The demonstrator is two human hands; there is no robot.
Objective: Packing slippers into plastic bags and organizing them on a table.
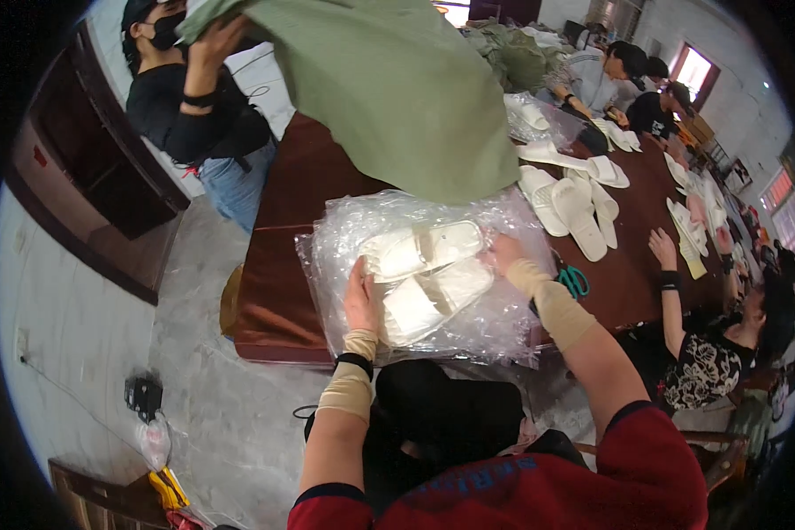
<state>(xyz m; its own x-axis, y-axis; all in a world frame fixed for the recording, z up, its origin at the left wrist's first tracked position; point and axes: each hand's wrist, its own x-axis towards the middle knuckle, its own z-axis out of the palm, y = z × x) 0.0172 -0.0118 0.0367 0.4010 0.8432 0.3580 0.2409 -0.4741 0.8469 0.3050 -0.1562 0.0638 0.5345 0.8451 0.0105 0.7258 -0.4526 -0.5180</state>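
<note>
White slippers (412,305) amid clear plastic (336,231), between left fingers (358,279), right fingers (499,251).

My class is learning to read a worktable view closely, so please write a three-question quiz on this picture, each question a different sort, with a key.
1. What is spread around the pair of white, open-toed, strapped slippers between the wearer's hands?
A) blue paper towels
B) clear, crinkled plastic bags
C) brown cardboard sheets

2. True or false: at the upper left, a co-worker in a black top holds up a large, sage-green cloth.

3. Fill the gap: the green-handled scissors lie nearer the wearer's ____ hand.

Key: 1. B; 2. True; 3. right hand
</note>
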